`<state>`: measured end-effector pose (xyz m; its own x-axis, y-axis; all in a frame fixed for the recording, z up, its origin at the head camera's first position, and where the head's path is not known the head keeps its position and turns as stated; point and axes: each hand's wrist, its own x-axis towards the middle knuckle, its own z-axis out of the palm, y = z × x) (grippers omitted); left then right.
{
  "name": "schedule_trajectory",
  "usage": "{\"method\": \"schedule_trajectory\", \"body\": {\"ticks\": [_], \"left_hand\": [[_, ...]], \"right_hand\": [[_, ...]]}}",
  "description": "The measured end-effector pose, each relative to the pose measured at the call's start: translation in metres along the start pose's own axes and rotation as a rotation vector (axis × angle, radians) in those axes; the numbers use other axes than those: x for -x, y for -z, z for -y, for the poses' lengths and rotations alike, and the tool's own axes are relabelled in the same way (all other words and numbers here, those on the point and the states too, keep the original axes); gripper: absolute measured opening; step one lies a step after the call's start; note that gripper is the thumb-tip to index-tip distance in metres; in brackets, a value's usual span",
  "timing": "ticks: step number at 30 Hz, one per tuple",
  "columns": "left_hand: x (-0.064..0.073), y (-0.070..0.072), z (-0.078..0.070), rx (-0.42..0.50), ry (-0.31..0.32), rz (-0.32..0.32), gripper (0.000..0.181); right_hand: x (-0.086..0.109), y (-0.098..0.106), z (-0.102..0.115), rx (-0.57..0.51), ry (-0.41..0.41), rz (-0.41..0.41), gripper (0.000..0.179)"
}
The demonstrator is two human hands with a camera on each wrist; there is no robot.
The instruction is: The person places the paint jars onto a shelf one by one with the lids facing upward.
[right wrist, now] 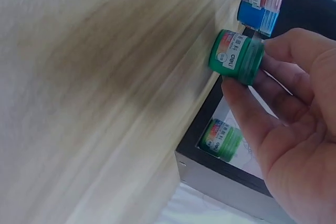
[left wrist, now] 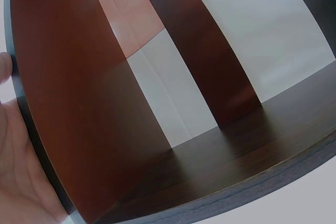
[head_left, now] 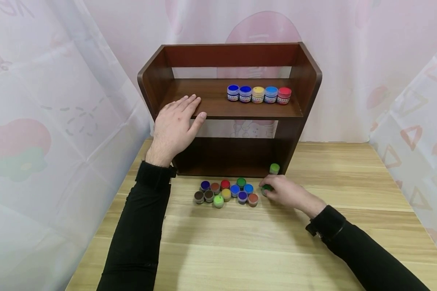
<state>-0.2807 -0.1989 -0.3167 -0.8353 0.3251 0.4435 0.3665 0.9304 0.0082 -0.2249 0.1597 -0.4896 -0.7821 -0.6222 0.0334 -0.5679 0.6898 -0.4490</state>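
Note:
In the head view my left hand (head_left: 175, 125) rests with straight fingers on the left front of the upper shelf of a dark brown wooden rack (head_left: 204, 91). The left wrist view shows part of that hand (left wrist: 23, 166) against the rack's side panel (left wrist: 68, 103). My right hand (head_left: 287, 192) pinches a dark green paint jar (right wrist: 231, 59) between thumb and fingers, low by the rack's right front. Just behind it a light green paint jar (head_left: 274, 168) stands at the right end of the lower shelf.
Several paint jars (head_left: 226, 195) in mixed colours stand clustered on the wooden table (head_left: 218, 250) before the rack. On the upper shelf's right half, several jars (head_left: 257, 95) form a row: two dark blue, one yellow, one light blue, one red. Printed curtains (head_left: 349, 81) hang around.

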Motion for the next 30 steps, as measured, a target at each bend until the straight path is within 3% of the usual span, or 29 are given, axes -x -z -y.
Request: {"method": "schedule_trajectory", "body": {"ticks": [7, 14, 30], "left_hand": [[-0.001, 0.0, 0.0, 0.005, 0.001, -0.002, 0.078], [-0.001, 0.0, 0.0, 0.003, 0.004, 0.003, 0.079], [0.0, 0.0, -0.001, -0.007, 0.007, 0.003, 0.079]], "right_hand": [[0.001, 0.002, 0.004, 0.098, 0.012, 0.013, 0.028], [-0.006, 0.009, 0.007, 0.11, 0.027, -0.01, 0.026], [-0.046, 0.043, 0.016, 0.173, -0.012, 0.064, 0.027]]}}
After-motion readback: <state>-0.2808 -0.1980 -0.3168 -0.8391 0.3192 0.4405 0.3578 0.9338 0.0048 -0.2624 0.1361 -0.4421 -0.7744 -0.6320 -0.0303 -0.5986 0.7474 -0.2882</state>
